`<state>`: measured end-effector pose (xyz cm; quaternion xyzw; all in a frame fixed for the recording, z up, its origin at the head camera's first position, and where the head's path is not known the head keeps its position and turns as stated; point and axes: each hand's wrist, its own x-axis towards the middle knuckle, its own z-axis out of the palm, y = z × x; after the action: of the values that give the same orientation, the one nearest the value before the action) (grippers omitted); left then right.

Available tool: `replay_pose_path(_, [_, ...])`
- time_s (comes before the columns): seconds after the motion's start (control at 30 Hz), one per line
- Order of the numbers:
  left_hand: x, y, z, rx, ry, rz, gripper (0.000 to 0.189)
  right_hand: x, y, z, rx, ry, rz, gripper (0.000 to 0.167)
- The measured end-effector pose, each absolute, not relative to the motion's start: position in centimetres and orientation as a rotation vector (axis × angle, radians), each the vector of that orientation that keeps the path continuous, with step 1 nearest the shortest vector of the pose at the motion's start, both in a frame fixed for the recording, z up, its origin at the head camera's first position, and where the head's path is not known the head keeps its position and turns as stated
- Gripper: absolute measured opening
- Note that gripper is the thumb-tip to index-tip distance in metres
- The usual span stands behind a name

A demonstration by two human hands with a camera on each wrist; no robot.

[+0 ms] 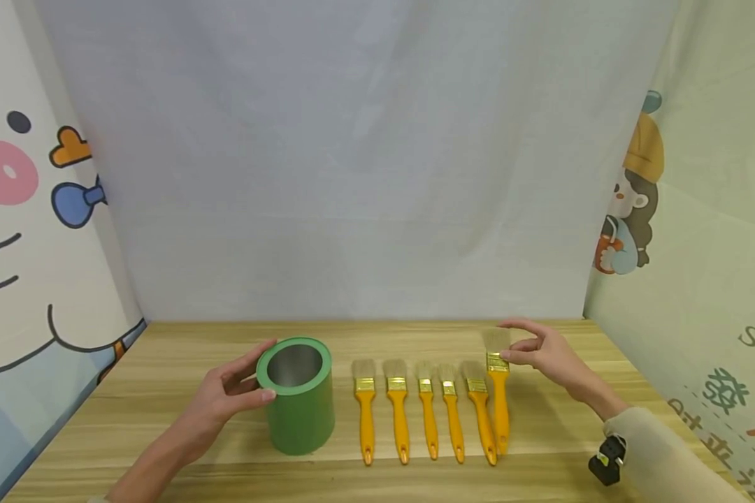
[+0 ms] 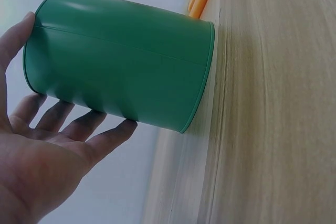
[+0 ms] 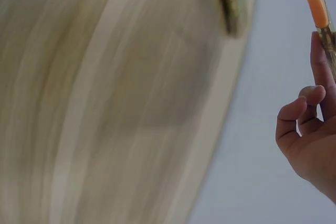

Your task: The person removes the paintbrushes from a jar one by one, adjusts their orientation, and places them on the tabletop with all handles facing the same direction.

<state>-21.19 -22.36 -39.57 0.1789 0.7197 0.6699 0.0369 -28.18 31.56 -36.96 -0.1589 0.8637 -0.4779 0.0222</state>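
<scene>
My left hand (image 1: 226,395) holds a green metal can (image 1: 302,419) by its upper part, thumb at the near side of the rim. In the left wrist view the fingertips of this hand (image 2: 52,156) lie along the side of the can (image 2: 121,61). The can stands upright and its inside looks bare grey. At the right, my right hand (image 1: 547,356) pinches a paintbrush (image 1: 500,402) near its gold ferrule, bristles up and orange handle down. The right wrist view shows this brush's handle (image 3: 314,1) only in part, above the hand (image 3: 315,140).
Several more paintbrushes, among them a wide one (image 1: 398,412) and a narrow one (image 1: 428,412), lie in a row between the can and the right hand. They rest on a wooden tabletop (image 1: 226,475). A pale cloth (image 1: 352,175) hangs behind it, with printed cloths at both sides.
</scene>
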Motion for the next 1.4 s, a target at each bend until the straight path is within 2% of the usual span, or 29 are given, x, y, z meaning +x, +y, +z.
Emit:
replay_pose_path(0.27, [-21.2,-22.4,-39.5,0.545,2.218,2.057,0.075,-29.0,34.2,-38.7,-0.385,2.601,-1.406,0.064])
replay_pose_path(0.53, [-21.2,-22.3,-39.5,0.542,2.203,2.057,0.076,-29.6,35.4,-40.0,-0.408,2.558,-1.377,0.058])
replay_pose_path(1.17, [-21.2,-22.3,-39.4,0.555,2.196,2.057,0.075,-30.5,34.6,-41.6,-0.43,2.581,-1.364,0.054])
replay_pose_path(1.4, [-21.2,-22.4,-39.5,0.568,2.189,2.063,0.074,-30.5,34.6,-41.8,-0.524,2.703,-1.24,0.049])
